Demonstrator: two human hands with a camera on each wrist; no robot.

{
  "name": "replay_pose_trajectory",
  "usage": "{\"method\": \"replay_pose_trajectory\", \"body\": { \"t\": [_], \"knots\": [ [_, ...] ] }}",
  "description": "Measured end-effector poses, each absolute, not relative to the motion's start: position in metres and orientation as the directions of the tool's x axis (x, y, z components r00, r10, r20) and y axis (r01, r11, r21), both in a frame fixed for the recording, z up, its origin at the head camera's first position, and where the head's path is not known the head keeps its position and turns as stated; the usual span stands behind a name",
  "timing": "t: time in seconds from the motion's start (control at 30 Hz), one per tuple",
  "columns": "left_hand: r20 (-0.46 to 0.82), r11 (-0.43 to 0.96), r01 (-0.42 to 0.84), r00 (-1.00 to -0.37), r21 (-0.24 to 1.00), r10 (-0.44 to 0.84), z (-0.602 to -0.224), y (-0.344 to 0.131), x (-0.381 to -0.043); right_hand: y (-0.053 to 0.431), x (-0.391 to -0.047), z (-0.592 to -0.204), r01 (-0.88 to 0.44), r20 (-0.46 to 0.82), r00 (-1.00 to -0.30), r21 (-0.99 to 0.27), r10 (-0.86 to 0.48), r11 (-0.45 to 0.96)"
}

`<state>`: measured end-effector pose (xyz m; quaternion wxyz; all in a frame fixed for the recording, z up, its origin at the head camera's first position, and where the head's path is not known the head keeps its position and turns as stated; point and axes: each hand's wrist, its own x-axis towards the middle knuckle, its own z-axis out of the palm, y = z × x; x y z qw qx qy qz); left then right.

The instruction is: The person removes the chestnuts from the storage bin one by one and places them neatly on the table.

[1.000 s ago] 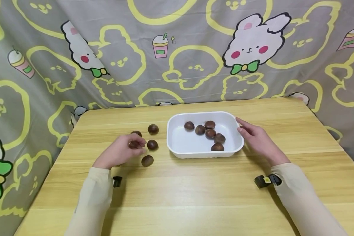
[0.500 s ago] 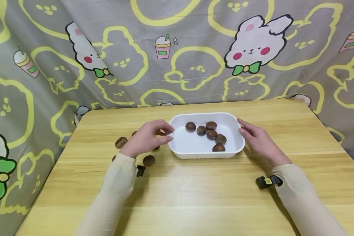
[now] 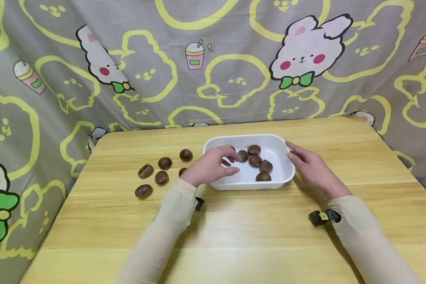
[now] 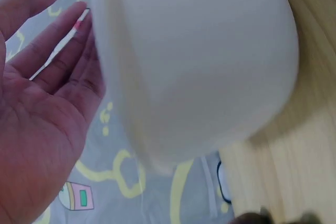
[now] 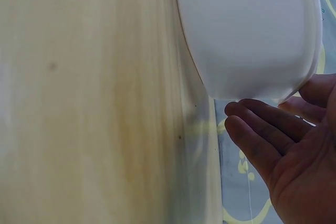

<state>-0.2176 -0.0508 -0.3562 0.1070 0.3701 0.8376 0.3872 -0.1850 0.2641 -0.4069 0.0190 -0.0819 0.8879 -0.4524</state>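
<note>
A white tray [image 3: 269, 185] stands on the table with several brown chestnuts [image 3: 266, 166] in it. Over its left part hovers my left hand [image 3: 213, 163], thumb and fingers spread apart; the left wrist view shows the palm [image 4: 47, 129] bare and nothing between thumb and fingers, though some fingertips are hidden behind the tray wall [image 4: 205, 66]. My right hand [image 3: 310, 167] rests against the tray's right end with fingers extended. In the right wrist view the fingers [image 5: 268, 135] are nearly straight beside the tray's wall [image 5: 247, 30].
Several loose chestnuts [image 3: 161, 177] lie on the wooden table [image 3: 241, 228] left of the tray, one partly behind my left wrist. A patterned curtain [image 3: 234, 79] hangs behind the table. Small black wrist cameras [image 3: 317, 218] sit by both wrists.
My left hand has moved right from among the loose chestnuts, past the tray's left edge, to above its inside. My right hand has stayed at the tray's right end.
</note>
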Motion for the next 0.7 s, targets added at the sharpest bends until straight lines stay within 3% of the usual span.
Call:
{"method": "replay_pose_trajectory", "body": {
  "t": [0.47, 0.7],
  "knots": [
    [-0.006, 0.474, 0.466, -0.708, 0.747, 0.706, -0.369, -0.01, -0.217, 0.265, -0.183, -0.407, -0.136, 0.056, -0.987, -0.799, -0.153, 0.585],
    [-0.007, 0.492, 0.522, -0.681, 0.696, 0.732, -0.377, 0.006, -0.219, 0.264, -0.183, -0.406, -0.133, 0.048, -0.986, -0.798, -0.158, 0.588]
  ]
}}
